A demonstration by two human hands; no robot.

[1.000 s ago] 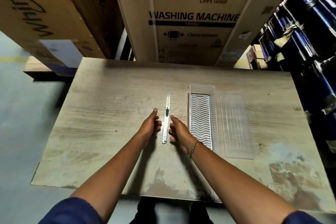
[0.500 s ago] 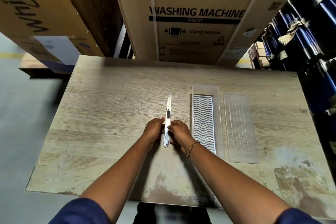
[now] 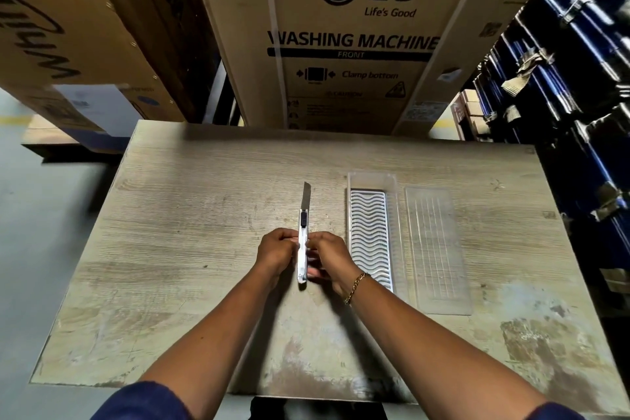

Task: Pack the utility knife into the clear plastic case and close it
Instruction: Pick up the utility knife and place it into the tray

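Observation:
A slim silver utility knife (image 3: 303, 225) with a black slider and its blade extended points away from me at the middle of the wooden table (image 3: 191, 215). My left hand (image 3: 275, 251) grips its handle from the left, and my right hand (image 3: 329, 257) grips it from the right; both pinch the rear half. To the right lies the open clear plastic case: its base (image 3: 371, 235) holds a white wavy insert, and the clear ribbed lid (image 3: 436, 249) lies flat beside it, further right.
A large LG washing machine carton (image 3: 351, 37) stands just behind the table's far edge, with more cartons (image 3: 68, 44) at the left. Dark blue racks (image 3: 579, 78) line the right side. Grey floor lies to the left.
Both hands closed in from beside the knife and took hold of its handle. The knife's near end looks slightly raised; the camera view moved a little closer.

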